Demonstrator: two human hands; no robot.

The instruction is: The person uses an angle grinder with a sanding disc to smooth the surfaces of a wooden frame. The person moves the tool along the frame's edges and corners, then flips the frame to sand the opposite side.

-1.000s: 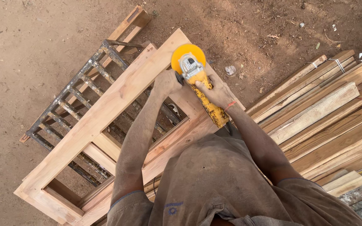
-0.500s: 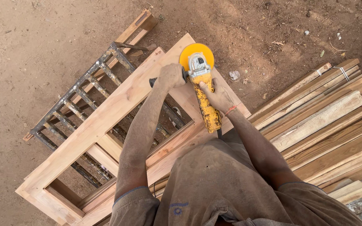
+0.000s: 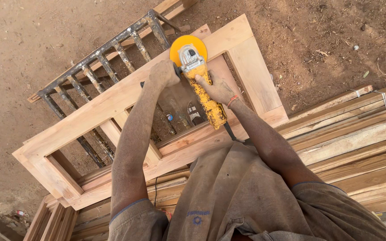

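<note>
One person, two bare hands, both on one yellow grinder (image 3: 200, 82), which sits w/ its round yellow disc guard at the far end of a pale wooden frame (image 3: 112, 105), over the frame's long top rail near its far right corner. Left hand (image 3: 164, 73) has its fingers curled tight round the side handle sticking out left of the grinder head; right hand (image 3: 217, 88) is clamped over the yellow body just behind the head, thumb along the top, one thin orange band (image 3: 232, 101) on that wrist. One black cord (image 3: 229, 133) leaves the tail of the grinder and drops toward the person's grey-brown shirt (image 3: 246, 196). The frame lies flat, tilted diagonally across the view: two long rails, cross pieces between them, at least three openings visible, one solid panel at the far right end. Under it, partly poking out past the far long edge, one dark metal grille (image 3: 99, 60) w/ about six twisted bars showing. To the right, just beside the frame's near right corner, one stack of planks (image 3: 349, 134), roughly eight to ten boards, exact no. can't be told. More plank ends show at the bottom left corner, beneath the frame. All rests on bare brown dirt (image 3: 18, 40) w/ small scraps scattered about.
</note>
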